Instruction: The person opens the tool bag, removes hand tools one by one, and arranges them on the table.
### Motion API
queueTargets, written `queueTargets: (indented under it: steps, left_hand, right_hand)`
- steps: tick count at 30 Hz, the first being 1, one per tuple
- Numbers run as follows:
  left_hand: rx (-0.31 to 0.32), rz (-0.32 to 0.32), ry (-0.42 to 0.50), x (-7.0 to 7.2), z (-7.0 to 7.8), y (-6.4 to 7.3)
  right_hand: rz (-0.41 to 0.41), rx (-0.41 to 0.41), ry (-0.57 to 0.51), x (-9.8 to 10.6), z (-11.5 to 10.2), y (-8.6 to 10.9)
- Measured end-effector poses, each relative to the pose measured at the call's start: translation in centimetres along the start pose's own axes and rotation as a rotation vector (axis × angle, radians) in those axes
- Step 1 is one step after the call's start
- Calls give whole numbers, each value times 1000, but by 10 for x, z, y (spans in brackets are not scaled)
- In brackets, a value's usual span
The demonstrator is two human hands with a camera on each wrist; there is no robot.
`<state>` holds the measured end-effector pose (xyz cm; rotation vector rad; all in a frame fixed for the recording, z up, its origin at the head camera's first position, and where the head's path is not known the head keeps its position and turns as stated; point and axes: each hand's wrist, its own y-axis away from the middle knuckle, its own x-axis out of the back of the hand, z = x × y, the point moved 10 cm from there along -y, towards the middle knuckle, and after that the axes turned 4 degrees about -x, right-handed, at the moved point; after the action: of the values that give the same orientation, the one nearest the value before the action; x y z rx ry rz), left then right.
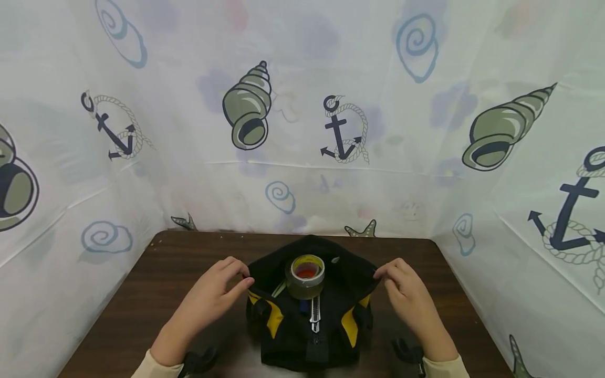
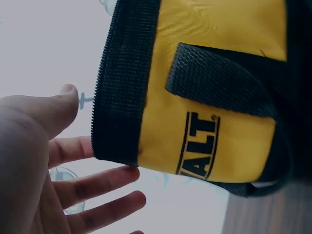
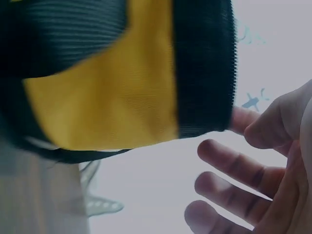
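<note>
A black and yellow tool bag stands on the table with its zip mouth spread wide. Inside are a roll of tape and a utility knife. At the mouth's left corner is my left hand; in the left wrist view its index finger reaches behind the zipped edge, while the thumb stands apart from the fabric. My right hand touches the opposite corner with its index fingertip, and its other fingers extend loosely beside the bag. Neither hand grips anything.
The dark wooden table carries the bag near its front. Behind and on both sides hangs a white curtain printed with shells and anchors. A webbing handle loops out from the bag's yellow side.
</note>
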<state>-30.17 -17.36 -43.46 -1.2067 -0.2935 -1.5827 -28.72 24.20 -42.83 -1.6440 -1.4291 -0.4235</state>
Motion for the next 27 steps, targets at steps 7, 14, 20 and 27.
queueTargets:
  steps: [7,14,20,27]
  left_hand:
    - [12,-84,35,-10,16,-8]
    - [40,-165,41,-16,20,-6]
    - [85,-191,44,-20,16,-1]
    - [131,-217,61,-27,14,0]
  right_hand:
    - [1,83,-62,15,-56,-26]
    - [-245,164,-91,-13,-120,-51]
    - [-419,106,-78,-39,-135,-63]
    - [-540,22,-86,-68,-125,-68]
